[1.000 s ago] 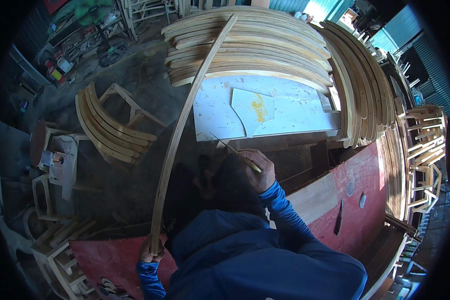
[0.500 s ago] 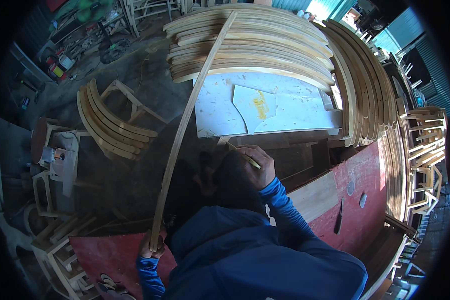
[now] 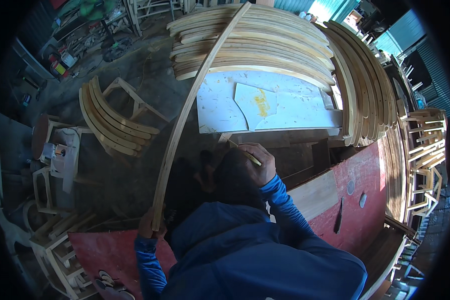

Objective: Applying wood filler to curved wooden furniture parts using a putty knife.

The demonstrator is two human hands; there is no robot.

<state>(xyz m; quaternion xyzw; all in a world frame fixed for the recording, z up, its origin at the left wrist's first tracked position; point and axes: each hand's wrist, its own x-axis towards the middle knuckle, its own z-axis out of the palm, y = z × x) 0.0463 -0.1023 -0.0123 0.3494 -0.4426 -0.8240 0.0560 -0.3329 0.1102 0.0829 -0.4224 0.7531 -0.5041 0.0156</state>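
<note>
A long curved wooden strip (image 3: 185, 117) arcs from my left hand (image 3: 148, 225) up to the top of the picture, over a stack of bent wooden pieces (image 3: 255, 40). My left hand grips the strip's near end at the edge of a red board (image 3: 110, 250). My right hand (image 3: 257, 162) is raised in front of me and holds a thin yellow pencil-like stick (image 3: 245, 152). Blue sleeves cover both forearms.
A white sheet (image 3: 265, 102) with a yellow stain lies on the bench ahead. More bent strips stand at the right (image 3: 360, 85), and a smaller bundle rests on a wooden frame at the left (image 3: 110, 125). Wooden stool frames (image 3: 50, 190) crowd the left; chair frames stack at the right (image 3: 425, 145).
My left hand has shifted slightly along the strip's near end, and the strip leans a little more to the right at its top. My right hand stays raised with the stick.
</note>
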